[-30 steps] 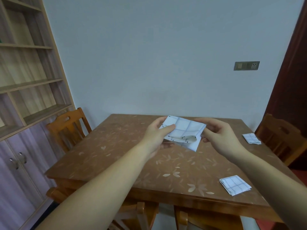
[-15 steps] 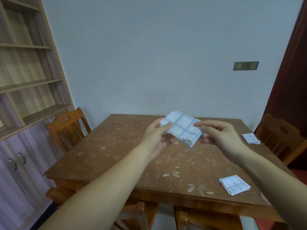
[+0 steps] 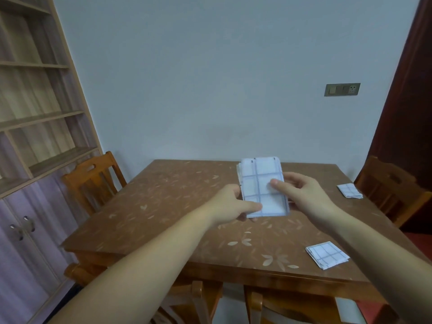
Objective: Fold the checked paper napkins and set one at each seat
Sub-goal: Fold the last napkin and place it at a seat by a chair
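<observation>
The table (image 3: 163,206) has its far edge partly behind the held napkin (image 3: 261,183) (folded).

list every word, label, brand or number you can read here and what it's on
None: no readable text shows anywhere in this view.
Held checked napkin: two small dark marks near its top edge, too small to read.
Wall switch and socket plate: no legible marking.
Near folded napkin and far folded napkin: only checked lines, no print.
</observation>
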The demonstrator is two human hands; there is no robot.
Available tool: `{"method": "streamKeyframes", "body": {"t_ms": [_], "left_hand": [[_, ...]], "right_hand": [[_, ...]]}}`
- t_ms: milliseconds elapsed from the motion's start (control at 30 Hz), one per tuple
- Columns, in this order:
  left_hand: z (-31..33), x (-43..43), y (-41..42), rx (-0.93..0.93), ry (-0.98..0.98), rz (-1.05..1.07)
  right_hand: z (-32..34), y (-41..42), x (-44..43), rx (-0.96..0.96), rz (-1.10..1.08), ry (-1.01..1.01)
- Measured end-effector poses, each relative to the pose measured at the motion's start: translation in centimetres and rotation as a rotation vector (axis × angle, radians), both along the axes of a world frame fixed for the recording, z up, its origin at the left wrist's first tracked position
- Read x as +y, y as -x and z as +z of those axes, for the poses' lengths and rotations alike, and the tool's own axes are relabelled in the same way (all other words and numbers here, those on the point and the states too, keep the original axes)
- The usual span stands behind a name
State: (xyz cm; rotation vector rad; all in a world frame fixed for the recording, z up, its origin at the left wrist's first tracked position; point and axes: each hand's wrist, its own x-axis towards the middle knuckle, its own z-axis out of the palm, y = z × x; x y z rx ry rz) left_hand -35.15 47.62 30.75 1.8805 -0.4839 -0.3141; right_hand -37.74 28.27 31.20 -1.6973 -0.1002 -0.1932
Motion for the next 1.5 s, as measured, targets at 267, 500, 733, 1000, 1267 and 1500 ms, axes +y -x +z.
{"method": "streamKeyframes", "body": {"t_ms": [267,500,733,1000,1267,1500], "left_hand": [[-0.7,-0.2,0.3,-0.004,0.014,0.148],[0.0,0.3,0.4,-0.092,-0.032,0.070],[-0.1,0.4,0.5,-0.109,0.011,0.046],[0.2,1.1,0.2,-0.169,-0.130,0.033],[1.7,0.2,0.3,-0.128,0.343,0.241],[2.0,-1.2,0.3,-0.294,0.445,0.485]], "right_hand": [[0.4,0.0,0.7,-0.006,0.067,-0.140],[1.2,-0.6,0.4,-0.041,-0.018,-0.173],[1.0,-1.0,0.0,-0.063,-0.074,-0.181],[2.9,0.1,-1.1,-0.212,0.080,0.358],[2.6,0.0,1.2,-0.295,-0.224,0.318],[2.7,0.0,3.1,-0.461,-0.398,0.364]]}}
